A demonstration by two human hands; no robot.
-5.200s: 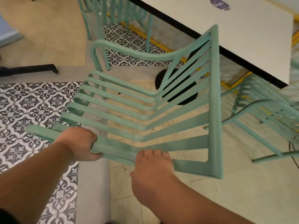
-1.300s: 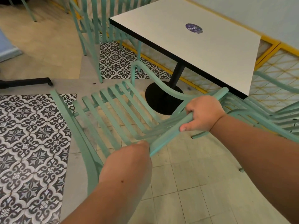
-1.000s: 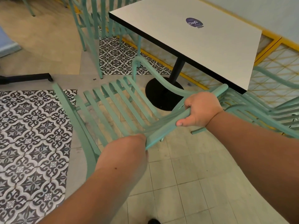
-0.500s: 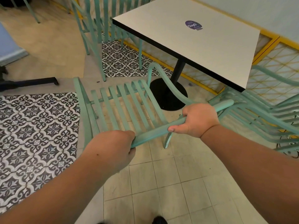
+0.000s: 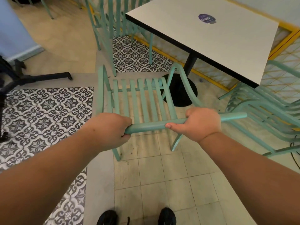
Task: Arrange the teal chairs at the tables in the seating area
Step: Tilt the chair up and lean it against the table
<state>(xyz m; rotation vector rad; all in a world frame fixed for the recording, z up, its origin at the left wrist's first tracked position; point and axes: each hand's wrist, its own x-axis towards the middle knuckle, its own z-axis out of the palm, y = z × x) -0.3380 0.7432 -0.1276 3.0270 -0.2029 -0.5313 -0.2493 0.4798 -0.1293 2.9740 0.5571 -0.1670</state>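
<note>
A teal slatted chair [image 5: 142, 98] stands upright right in front of me, its seat facing the white square table [image 5: 211, 34]. My left hand [image 5: 112, 129] grips the left end of the chair's top back rail. My right hand [image 5: 199, 124] grips the same rail further right, thumb under it. The chair's rear legs touch the tiled floor just ahead of my shoes. The table's black round base [image 5: 183, 93] lies just beyond the chair's front right corner.
A stack of teal chairs [image 5: 266, 114] sits on the right, close to the table's corner. More teal chairs [image 5: 113, 26] stand behind the table at the top. A black stand's legs [image 5: 32, 78] lie on the left. A yellow-framed lattice fence [image 5: 282, 54] runs behind the table.
The chair has swung from a tilted, turned pose to upright with its seat square to the table, and its legs now rest on the floor. Both hands keep hold of the back rail.
</note>
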